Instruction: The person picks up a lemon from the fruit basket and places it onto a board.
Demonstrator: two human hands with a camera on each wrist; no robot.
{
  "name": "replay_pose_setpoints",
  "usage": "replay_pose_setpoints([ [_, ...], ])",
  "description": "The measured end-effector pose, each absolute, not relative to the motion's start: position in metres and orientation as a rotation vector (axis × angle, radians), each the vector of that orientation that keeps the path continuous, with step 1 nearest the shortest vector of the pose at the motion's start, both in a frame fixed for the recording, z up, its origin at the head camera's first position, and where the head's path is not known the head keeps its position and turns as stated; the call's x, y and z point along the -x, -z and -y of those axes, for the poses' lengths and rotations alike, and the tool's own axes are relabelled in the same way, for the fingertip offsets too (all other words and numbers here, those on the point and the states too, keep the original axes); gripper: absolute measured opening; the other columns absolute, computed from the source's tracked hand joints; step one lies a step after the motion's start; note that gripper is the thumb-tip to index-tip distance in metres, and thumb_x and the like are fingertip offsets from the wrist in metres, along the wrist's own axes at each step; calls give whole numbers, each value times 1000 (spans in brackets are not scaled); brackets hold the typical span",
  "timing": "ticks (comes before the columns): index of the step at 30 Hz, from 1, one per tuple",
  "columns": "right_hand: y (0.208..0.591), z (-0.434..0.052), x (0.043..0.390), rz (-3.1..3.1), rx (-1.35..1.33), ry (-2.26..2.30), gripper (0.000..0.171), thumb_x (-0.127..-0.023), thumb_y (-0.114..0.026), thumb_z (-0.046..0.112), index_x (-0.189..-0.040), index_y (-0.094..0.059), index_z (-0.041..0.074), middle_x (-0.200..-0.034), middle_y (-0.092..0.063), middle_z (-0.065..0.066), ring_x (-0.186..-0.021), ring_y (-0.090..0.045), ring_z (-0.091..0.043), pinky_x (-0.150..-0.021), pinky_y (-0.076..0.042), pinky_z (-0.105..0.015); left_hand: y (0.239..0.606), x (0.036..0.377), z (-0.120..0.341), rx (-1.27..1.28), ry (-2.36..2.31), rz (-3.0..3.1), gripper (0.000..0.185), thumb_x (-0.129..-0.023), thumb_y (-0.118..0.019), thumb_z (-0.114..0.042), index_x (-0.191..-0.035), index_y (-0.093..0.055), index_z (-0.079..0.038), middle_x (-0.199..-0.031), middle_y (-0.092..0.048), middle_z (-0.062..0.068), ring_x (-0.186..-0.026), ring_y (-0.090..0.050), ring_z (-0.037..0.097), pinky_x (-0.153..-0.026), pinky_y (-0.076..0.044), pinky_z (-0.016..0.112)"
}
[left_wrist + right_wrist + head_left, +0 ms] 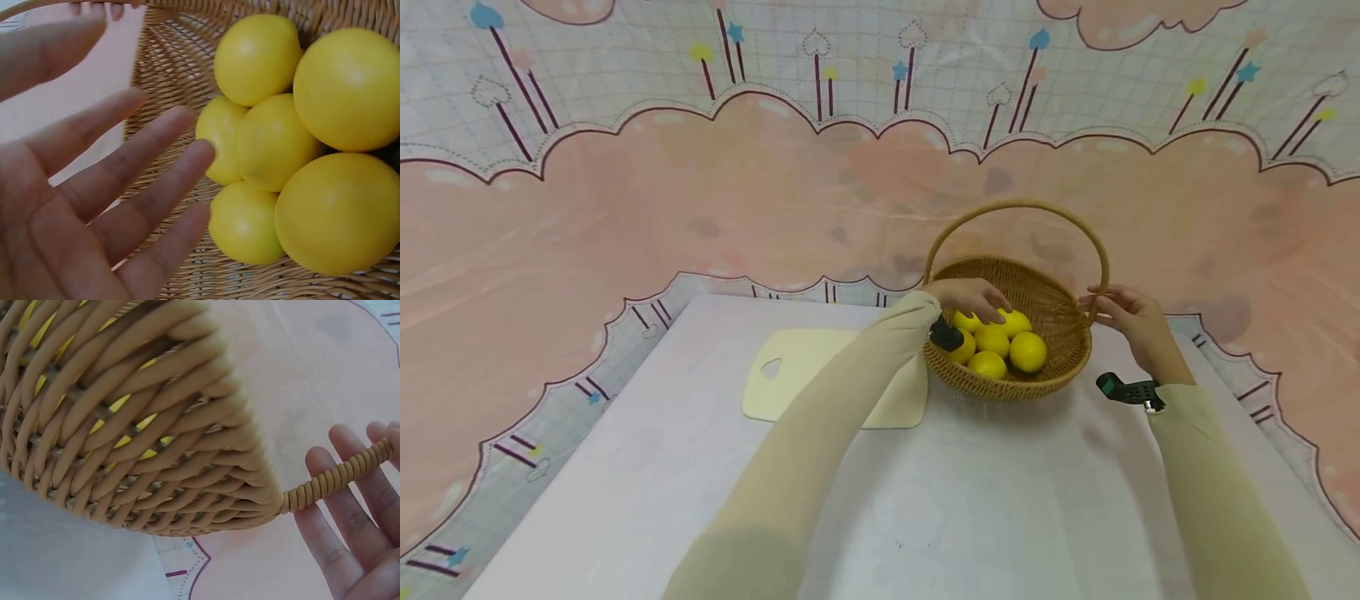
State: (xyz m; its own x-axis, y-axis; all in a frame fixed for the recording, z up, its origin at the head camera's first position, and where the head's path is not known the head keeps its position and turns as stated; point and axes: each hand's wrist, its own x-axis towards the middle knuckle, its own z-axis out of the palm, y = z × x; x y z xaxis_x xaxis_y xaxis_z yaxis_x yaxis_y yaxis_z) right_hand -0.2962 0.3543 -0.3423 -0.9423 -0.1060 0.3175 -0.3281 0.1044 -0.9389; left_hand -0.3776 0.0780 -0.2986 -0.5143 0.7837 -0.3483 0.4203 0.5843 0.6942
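The left hand [972,297] reaches into the basket [1052,304] from its left rim, fingers straight and spread wide, palm toward the lemons [1000,342]. In the left wrist view the fingertips [194,150] lie just beside the nearest lemon [219,140]; whether they touch it cannot be told, and nothing is gripped. The right hand [1131,321] is at the basket's right side, where the handle [1101,258] meets the rim. Its fingers are straight and relaxed; in the right wrist view the handle's wrapped base [334,478] lies across the fingers [347,506], touching them, with no finger curled round it.

The basket is wicker, round, with a tall arched handle, and it stands on the white table [925,517] toward the far right. Five or six yellow lemons lie heaped together in it, touching one another. Just left of the basket, partly under the left forearm, a pale cutting board [797,367] lies flat on the table, with a hole near its left corner. A black wrist mount [1131,390] sits at the right wrist. A pink cloth with cloud shapes [700,217] hangs behind the table
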Motion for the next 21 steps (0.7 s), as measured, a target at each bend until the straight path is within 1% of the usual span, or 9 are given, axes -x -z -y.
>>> replay_pose_setpoints([
  [5,343,-355,296,2174,-440,-1979,19,-95,-53,11,-109,-65,14,-94,-71,9,-89,-67,-2,-76,-53,-12,300,378,-92,-951,-534,-2149,49,-96,-52,-22,-143,-41,-11,-145,-43,9,-128,-49,25,-110,-37,38],
  [10,343,-355,296,2184,-425,-1955,18,-95,-53,13,-108,-66,16,-93,-72,9,-89,-67,-3,-76,-54,-13,304,378,-102,-934,-418,-2136,47,-96,-54,-19,-141,-44,-11,-148,-39,10,-127,-49,25,-111,-37,40],
  [13,344,-355,297,2202,-390,-1923,18,-94,-54,16,-108,-66,17,-93,-72,10,-90,-67,-3,-76,-54,-13,308,377,-104,-914,-358,-2140,46,-95,-55,-20,-140,-46,-13,-146,-43,8,-127,-50,24,-110,-37,39],
  [17,345,-356,299,2205,-359,-1925,17,-94,-55,17,-107,-66,18,-92,-71,10,-90,-67,-2,-76,-54,-13,311,375,-104,-912,-273,-2129,47,-96,-54,-22,-141,-44,-14,-142,-48,8,-128,-49,22,-109,-39,35],
  [21,347,-358,300,2217,-340,-1922,16,-94,-54,19,-105,-66,19,-92,-71,11,-90,-66,-2,-76,-54,-13,315,373,-104,-941,-210,-2124,47,-97,-52,-23,-142,-43,-11,-142,-48,9,-128,-50,22,-107,-41,32],
])
